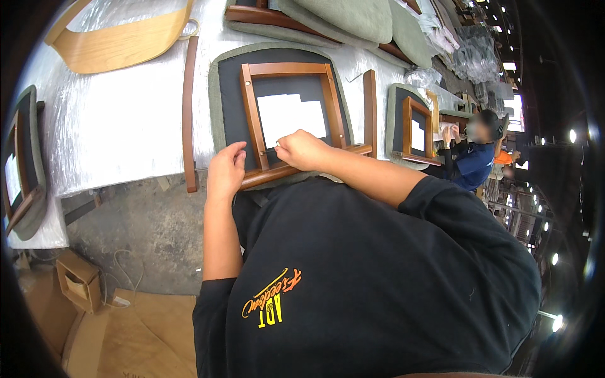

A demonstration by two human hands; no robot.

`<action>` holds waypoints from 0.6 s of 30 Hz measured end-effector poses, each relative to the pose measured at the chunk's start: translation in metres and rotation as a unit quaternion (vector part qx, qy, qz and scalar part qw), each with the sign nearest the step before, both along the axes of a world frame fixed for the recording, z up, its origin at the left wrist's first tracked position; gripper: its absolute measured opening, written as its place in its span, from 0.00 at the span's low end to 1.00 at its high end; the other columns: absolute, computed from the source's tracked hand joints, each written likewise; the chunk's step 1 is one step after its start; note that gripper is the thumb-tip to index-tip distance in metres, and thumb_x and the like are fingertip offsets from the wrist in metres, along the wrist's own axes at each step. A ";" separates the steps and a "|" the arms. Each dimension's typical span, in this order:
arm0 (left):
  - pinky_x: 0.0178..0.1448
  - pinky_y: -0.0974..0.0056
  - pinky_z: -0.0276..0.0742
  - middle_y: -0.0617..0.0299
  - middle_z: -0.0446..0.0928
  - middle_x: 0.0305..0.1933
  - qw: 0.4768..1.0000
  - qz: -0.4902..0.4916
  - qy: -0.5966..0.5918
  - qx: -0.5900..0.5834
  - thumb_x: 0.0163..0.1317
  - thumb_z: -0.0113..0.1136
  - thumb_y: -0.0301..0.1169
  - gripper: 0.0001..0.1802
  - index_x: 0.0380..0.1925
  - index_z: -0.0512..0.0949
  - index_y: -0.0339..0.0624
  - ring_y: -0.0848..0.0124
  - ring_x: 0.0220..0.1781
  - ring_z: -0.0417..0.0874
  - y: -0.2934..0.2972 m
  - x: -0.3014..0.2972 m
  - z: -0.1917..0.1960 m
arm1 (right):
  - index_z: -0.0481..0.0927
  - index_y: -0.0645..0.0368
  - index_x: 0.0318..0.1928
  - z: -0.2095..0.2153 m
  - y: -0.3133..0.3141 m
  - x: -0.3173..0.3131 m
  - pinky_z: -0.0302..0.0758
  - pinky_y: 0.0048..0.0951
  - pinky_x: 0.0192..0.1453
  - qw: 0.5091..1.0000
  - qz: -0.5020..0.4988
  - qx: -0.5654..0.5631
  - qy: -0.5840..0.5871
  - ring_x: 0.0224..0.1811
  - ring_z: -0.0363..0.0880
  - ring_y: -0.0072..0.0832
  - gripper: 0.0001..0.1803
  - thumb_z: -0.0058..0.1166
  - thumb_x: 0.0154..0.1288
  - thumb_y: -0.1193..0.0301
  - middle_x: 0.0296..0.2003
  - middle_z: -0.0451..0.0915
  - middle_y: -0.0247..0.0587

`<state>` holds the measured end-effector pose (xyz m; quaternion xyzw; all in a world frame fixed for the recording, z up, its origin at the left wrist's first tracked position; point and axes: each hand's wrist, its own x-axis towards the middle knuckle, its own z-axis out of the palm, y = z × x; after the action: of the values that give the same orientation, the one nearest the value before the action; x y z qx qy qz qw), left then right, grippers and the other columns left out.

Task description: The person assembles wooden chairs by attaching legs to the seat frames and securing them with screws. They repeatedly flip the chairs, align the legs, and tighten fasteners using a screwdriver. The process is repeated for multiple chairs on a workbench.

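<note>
An upside-down chair seat (230,94) lies on the plastic-covered table, its green cushion edge around a black underside with a white paper label (291,116). A brown wooden frame (252,107) sits on top of it. My left hand (225,171) rests on the frame's near rail by the left corner, fingers curled over it. My right hand (302,150) presses on the same near rail further right, fingers bent down onto the wood. I cannot see any tool in either hand.
Loose wooden rails lie left (189,107) and right (370,107) of the seat. A curved plywood back (120,44) and green cushions (353,19) sit farther off. Another upturned seat (25,164) is at the left. A person in dark blue (472,160) works at the right. Cardboard boxes (79,280) stand on the floor.
</note>
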<state>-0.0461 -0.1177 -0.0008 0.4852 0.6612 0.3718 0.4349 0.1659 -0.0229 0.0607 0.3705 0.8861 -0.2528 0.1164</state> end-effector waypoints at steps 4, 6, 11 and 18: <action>0.55 0.56 0.82 0.47 0.87 0.47 0.999 -0.041 -0.003 0.006 0.67 0.62 0.22 0.17 0.56 0.85 0.42 0.53 0.47 0.89 0.007 0.006 -0.002 | 0.83 0.65 0.31 -0.007 -0.001 0.004 0.81 0.53 0.45 1.000 0.010 0.012 0.007 0.34 0.85 0.60 0.18 0.52 0.73 0.63 0.27 0.83 0.62; 0.54 0.56 0.81 0.50 0.85 0.45 0.996 -0.079 -0.003 0.038 0.66 0.63 0.23 0.18 0.56 0.86 0.44 0.54 0.46 0.87 0.010 0.009 -0.001 | 0.83 0.65 0.31 -0.007 -0.005 0.003 0.82 0.53 0.45 1.000 0.022 0.017 0.004 0.33 0.85 0.60 0.18 0.52 0.73 0.63 0.27 0.83 0.62; 0.53 0.57 0.80 0.54 0.80 0.42 0.991 -0.131 0.009 0.035 0.64 0.68 0.24 0.16 0.51 0.89 0.48 0.57 0.44 0.84 0.015 0.015 -0.002 | 0.83 0.66 0.32 -0.013 -0.007 -0.003 0.83 0.52 0.44 0.998 0.049 0.043 0.012 0.31 0.85 0.57 0.18 0.52 0.73 0.64 0.27 0.84 0.60; 0.53 0.57 0.80 0.56 0.79 0.40 0.988 -0.133 0.034 0.065 0.62 0.70 0.24 0.12 0.45 0.91 0.47 0.57 0.46 0.84 0.018 0.020 -0.014 | 0.83 0.66 0.34 -0.018 0.002 -0.002 0.83 0.51 0.43 0.982 -0.115 -0.149 0.008 0.31 0.88 0.53 0.17 0.50 0.72 0.64 0.28 0.86 0.59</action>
<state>-0.0263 -0.0996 -0.0149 0.6086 0.5791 0.3363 0.4256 0.1644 -0.0209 0.0423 0.4467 0.7905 -0.3971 0.1335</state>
